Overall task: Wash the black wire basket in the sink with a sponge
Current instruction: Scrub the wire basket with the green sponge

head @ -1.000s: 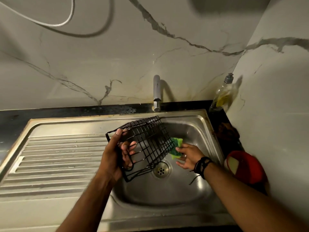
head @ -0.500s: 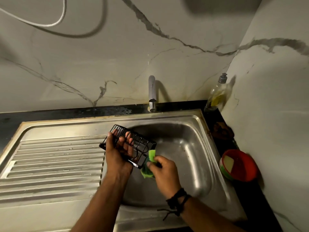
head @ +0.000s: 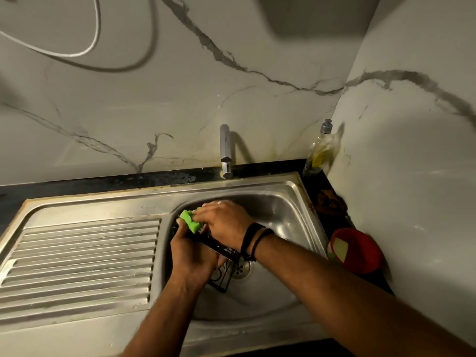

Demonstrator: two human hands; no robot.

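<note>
The right hand is curling its grip around the green sponge, pinching it and pressing it against the upper end of the black wire basket. The left hand is closing its grip around the basket from below, its fingers wrapping the wires. The basket is sitting tilted inside the sink, mostly hidden by both hands, its lower corner lying just beside the drain. Black cords are circling the right wrist. To the left of the sink bowl the ribbed draining board is lying flat. Behind the sink the chrome tap is standing upright on the dark surface. At the sink's far right corner a soap bottle is leaning by the wall, and nearer, right of the sink, a red bowl is resting.
</note>
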